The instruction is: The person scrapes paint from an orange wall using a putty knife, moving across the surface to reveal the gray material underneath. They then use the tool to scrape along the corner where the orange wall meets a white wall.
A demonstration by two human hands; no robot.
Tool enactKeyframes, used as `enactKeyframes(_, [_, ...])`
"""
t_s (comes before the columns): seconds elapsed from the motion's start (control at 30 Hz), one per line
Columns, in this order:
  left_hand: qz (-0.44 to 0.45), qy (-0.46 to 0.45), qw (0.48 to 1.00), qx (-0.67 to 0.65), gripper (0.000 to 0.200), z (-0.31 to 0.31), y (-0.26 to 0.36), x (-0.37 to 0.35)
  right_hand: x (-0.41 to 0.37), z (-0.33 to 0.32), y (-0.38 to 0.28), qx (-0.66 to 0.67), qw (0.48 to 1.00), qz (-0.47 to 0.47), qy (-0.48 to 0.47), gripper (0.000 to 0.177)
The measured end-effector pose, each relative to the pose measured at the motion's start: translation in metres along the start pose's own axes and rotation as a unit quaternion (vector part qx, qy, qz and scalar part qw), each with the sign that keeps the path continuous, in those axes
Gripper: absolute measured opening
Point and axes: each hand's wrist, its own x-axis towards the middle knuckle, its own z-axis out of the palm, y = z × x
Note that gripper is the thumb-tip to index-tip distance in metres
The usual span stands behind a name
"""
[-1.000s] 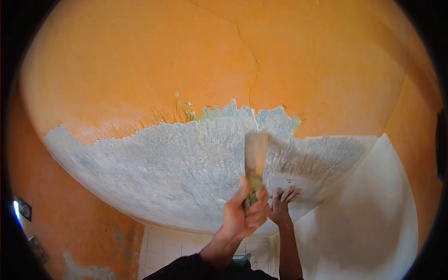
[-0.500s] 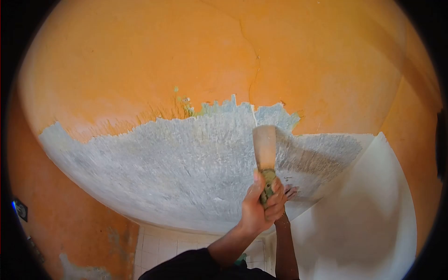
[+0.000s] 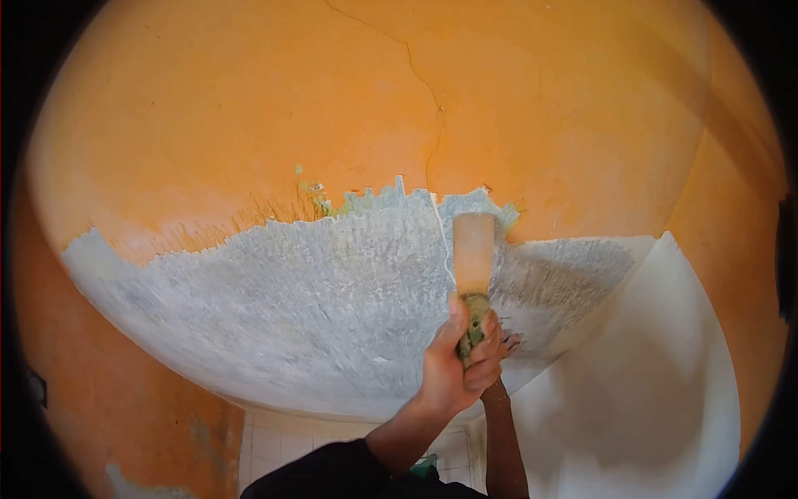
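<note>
My left hand (image 3: 446, 366) is closed around the dark, worn handle of a scraper (image 3: 474, 249), thumb along its left side and fingers curled over from the right. The wide blade points up at the grey scraped patch (image 3: 332, 283) of wall, its tip just below the ragged edge of the orange paint (image 3: 532, 125). Just left of the blade, a thin white line (image 3: 445, 249) runs down the grey surface. Mostly hidden behind my left hand, my right hand (image 3: 511, 342) shows only some outstretched fingers, close to the grey wall.
A thin crack (image 3: 409, 58) runs down the orange paint to the patch. At the right stands a smooth white wall surface (image 3: 657, 374) with a shadow on it. White floor tiles (image 3: 283, 445) show at the bottom, and an orange wall (image 3: 158, 407) with chipped paint at lower left.
The view has shifted slightly. Against the wall, the scraper has moved to the right and a little up, uncovering more of the white line left of the blade. My left hand keeps its grip.
</note>
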Motion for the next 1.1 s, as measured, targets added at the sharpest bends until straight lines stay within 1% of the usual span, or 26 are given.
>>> enactKeyframes(0.03, [0.011, 0.018, 1.0, 0.018, 0.05, 0.006, 0.001, 0.006, -0.001, -0.001, -0.001, 0.002, 1.0, 0.001, -0.001, 0.082])
enactKeyframes(0.13, [-0.017, 0.074, 0.997, 0.018, 0.049, -0.003, -0.007, -0.013, 0.003, -0.002, -0.001, -0.003, 1.0, 0.001, 0.007, 0.082])
enactKeyframes(0.17, [-0.031, 0.039, 0.999, 0.006, 0.049, -0.004, -0.006, -0.013, 0.002, -0.001, -0.002, -0.001, 1.0, 0.002, 0.008, 0.082])
enactKeyframes(0.27, [-0.047, 0.046, 0.997, -0.04, 0.048, 0.015, -0.007, -0.015, -0.001, -0.001, -0.004, 0.005, 1.0, 0.003, -0.001, 0.081])
enactKeyframes(0.37, [-0.022, 0.04, 0.999, 0.029, 0.048, -0.006, -0.006, -0.014, 0.003, 0.001, -0.002, 0.006, 1.0, 0.006, 0.002, 0.081])
enactKeyframes(0.47, [-0.044, 0.008, 0.999, 0.001, 0.048, 0.013, 0.002, -0.001, 0.006, 0.005, -0.002, 0.012, 1.0, 0.008, 0.001, 0.08])
enactKeyframes(0.57, [-0.029, 0.015, 0.999, 0.004, 0.048, -0.007, -0.004, -0.012, 0.007, 0.002, -0.003, 0.009, 1.0, 0.008, 0.005, 0.08])
enactKeyframes(0.7, [-0.036, -0.008, 0.999, -0.009, 0.047, 0.019, 0.0, 0.001, 0.011, -0.001, -0.005, 0.017, 1.0, 0.018, 0.007, 0.08])
enactKeyframes(0.8, [0.002, 0.009, 0.998, 0.058, 0.047, -0.006, -0.003, -0.006, 0.007, -0.024, -0.017, 0.052, 0.998, 0.038, -0.003, 0.08])
enactKeyframes(0.83, [0.021, 0.03, 0.992, 0.121, 0.047, -0.012, -0.004, -0.008, 0.006, -0.044, -0.029, 0.088, 0.994, 0.056, -0.013, 0.08])
enactKeyframes(0.9, [0.063, 0.067, 0.966, 0.241, 0.049, -0.02, -0.007, -0.007, 0.013, -0.105, -0.062, 0.146, 0.984, 0.091, -0.037, 0.078])
enactKeyframes(0.93, [0.058, 0.072, 0.95, 0.298, 0.05, -0.019, -0.003, -0.008, 0.019, -0.121, -0.075, 0.248, 0.962, 0.11, 0.038, 0.074])
enactKeyframes(0.97, [0.053, 0.075, 0.931, 0.353, 0.051, -0.017, 0.002, -0.008, 0.029, -0.132, -0.09, 0.345, 0.923, 0.126, 0.113, 0.071])
enactKeyframes(1.0, [0.043, 0.079, 0.909, 0.406, 0.052, -0.016, 0.004, -0.01, 0.037, -0.146, -0.108, 0.435, 0.869, 0.143, 0.185, 0.067])
enactKeyframes(1.03, [0.035, 0.088, 0.911, 0.402, 0.052, -0.017, 0.003, -0.008, 0.059, -0.165, -0.128, 0.51, 0.823, 0.145, 0.203, 0.054])
enactKeyframes(1.1, [0.017, 0.107, 0.911, 0.398, 0.053, -0.022, 0.006, -0.001, 0.082, -0.185, -0.141, 0.369, 0.902, 0.149, 0.169, 0.051])
